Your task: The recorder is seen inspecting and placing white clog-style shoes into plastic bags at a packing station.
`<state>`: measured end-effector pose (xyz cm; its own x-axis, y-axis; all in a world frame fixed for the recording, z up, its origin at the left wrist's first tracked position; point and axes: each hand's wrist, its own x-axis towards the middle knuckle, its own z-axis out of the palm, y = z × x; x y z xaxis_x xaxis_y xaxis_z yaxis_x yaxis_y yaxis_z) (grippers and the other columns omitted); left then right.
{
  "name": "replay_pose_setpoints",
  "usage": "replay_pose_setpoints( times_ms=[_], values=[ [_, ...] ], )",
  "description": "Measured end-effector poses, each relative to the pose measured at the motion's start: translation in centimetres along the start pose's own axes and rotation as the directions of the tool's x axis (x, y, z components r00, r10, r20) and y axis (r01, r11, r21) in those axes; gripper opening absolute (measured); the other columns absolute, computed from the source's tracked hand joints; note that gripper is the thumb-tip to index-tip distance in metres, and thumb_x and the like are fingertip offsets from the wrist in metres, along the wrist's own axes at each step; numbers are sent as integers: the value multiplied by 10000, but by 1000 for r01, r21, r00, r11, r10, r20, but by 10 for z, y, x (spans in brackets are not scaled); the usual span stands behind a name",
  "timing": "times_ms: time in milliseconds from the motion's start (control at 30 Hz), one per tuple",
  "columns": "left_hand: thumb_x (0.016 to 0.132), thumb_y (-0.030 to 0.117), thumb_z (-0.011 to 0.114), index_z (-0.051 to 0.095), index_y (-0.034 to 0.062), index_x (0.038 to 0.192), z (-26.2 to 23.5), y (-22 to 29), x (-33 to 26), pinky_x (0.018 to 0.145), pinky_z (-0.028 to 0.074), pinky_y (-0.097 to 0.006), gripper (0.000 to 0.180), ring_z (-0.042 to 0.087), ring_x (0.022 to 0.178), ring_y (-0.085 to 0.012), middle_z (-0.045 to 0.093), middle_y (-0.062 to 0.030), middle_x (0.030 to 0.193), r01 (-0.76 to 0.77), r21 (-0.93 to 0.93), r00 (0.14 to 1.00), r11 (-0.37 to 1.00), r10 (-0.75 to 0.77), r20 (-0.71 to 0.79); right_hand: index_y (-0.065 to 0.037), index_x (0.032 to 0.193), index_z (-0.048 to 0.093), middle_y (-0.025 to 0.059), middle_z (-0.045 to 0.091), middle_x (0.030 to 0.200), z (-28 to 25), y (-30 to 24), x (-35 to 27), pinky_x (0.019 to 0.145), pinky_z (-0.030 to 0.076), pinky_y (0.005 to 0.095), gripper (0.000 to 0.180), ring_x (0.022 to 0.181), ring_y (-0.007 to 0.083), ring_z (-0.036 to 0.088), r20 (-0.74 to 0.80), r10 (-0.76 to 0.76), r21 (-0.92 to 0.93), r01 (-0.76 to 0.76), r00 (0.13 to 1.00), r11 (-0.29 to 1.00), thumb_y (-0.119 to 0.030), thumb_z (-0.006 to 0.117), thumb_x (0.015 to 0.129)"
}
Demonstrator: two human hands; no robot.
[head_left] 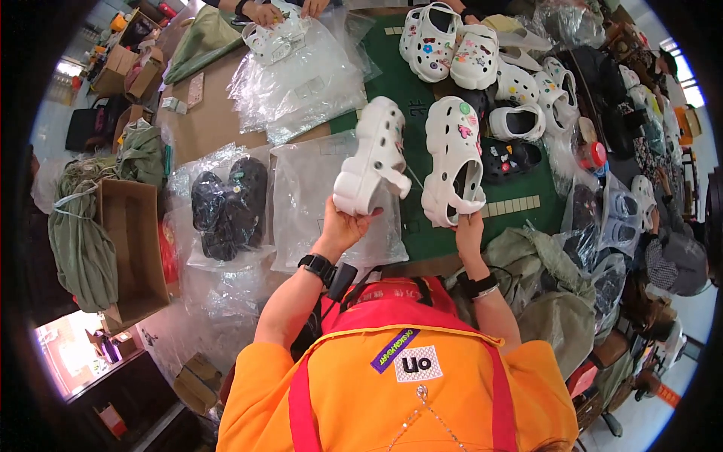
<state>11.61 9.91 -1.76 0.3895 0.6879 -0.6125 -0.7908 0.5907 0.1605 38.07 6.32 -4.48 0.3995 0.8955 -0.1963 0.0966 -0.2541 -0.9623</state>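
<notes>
My left hand (344,226) grips a white clog (370,154) by its heel end, with the shoe turned on its side. In my right hand (469,239) is a second white clog (444,158), held at the heel with its charm-studded upper facing up. The two shoes are apart, side by side above the table. Under the left one lies a clear plastic bag (305,203), flat. Bagged black clogs (230,207) rest left of that bag. Several more white clogs (433,45) with charms stand beyond my right hand, beside a black clog (512,160).
At the far side, another person's hands (263,13) are over a pile of clear bags (297,75). An open cardboard box (132,241) stands at the left with green cloth. Olive sacking (538,275) lies by my right arm. A red-lidded jar (593,155) is at the right.
</notes>
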Motion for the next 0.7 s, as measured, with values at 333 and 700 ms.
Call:
replay_pose_setpoints(
  times_ms=[333, 700],
  values=[
    [816, 161, 479, 473, -5, 1058, -58, 15, 2, 563, 466, -281, 293, 549, 618, -175, 562, -97, 769, 69, 585, 913, 808, 185, -363, -1, 1202, 395, 200, 488, 1018, 15, 56, 10, 750, 406, 410, 412, 877, 369, 502, 137, 19, -506, 54, 990, 861, -68, 409, 796],
    [805, 119, 451, 330, 36, 1215, -15, -19, 18, 620, 479, -345, 435, 592, 693, -249, 567, -198, 964, -9, 977, 964, 215, 262, -49, 1, 1178, 397, 213, 472, 1029, 44, 17, 43, 834, 372, 406, 417, 944, 387, 468, 288, -23, -469, 162, 957, 868, -143, 432, 788]
  ],
)
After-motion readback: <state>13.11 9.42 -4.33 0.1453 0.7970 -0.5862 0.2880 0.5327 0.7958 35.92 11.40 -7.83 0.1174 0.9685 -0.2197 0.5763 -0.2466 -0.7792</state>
